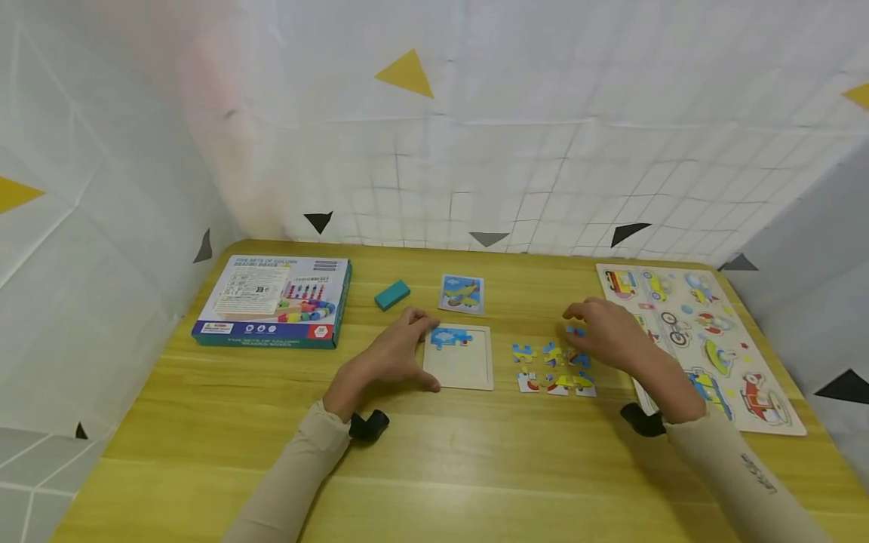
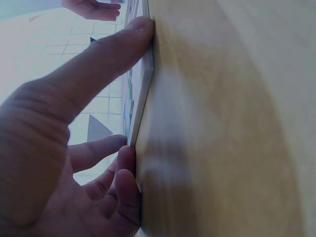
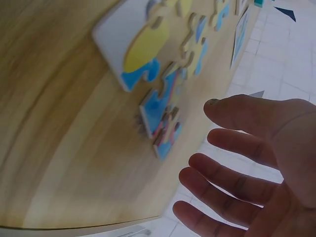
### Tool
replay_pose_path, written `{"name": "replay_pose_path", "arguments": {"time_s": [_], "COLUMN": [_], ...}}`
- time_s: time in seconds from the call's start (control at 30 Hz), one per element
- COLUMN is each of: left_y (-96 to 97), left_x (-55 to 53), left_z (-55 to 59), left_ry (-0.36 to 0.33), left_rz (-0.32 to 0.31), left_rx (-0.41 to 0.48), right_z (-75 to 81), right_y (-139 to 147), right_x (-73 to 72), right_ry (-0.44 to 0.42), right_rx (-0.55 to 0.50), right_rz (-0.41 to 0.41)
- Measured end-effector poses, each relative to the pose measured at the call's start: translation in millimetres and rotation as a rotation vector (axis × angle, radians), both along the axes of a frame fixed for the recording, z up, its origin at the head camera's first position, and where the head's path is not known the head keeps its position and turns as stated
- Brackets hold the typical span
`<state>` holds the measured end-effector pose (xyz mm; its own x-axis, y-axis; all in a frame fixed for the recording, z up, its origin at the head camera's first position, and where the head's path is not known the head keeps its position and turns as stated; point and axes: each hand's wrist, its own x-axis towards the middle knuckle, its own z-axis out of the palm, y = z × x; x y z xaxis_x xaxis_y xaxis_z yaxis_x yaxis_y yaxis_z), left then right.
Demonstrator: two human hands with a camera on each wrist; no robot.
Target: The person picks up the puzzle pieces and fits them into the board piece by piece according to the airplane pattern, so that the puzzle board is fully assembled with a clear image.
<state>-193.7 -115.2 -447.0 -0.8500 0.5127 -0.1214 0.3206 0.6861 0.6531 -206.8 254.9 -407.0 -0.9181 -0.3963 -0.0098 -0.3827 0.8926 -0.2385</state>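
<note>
My left hand [image 1: 390,353] holds the left side of a small square wooden puzzle tray [image 1: 462,371], thumb at the near corner and fingertips at the far one. In the left wrist view the thumb [image 2: 103,66] and curled fingers press against the tray's edge [image 2: 143,98]. Joined blue puzzle pieces [image 1: 448,337] lie along the tray's upper left. To its right, loose jigsaw pieces [image 1: 584,383] are laid out in rows. My right hand [image 1: 611,335] hovers over the far right pieces [image 3: 155,111], its fingers apart and holding nothing.
A picture card [image 1: 462,294] with an airplane lies behind the tray, and a teal block [image 1: 392,295] sits to its left. At the left stands a boxed bead set [image 1: 271,302]. A large vehicle puzzle board [image 1: 679,362] lies at the right, partly under my right forearm.
</note>
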Motion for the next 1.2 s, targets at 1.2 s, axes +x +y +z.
{"name": "replay_pose_path", "arguments": {"time_s": [1.2], "left_y": [-0.2], "left_x": [-0.5], "left_z": [-2.1], "left_ry": [-0.002], "left_rz": [0.004], "left_rx": [-0.005], "right_z": [-15.2], "right_y": [4.2], "right_x": [-13.9], "right_ry": [-0.055], "right_rx": [-0.060], "right_rz": [-0.031]}}
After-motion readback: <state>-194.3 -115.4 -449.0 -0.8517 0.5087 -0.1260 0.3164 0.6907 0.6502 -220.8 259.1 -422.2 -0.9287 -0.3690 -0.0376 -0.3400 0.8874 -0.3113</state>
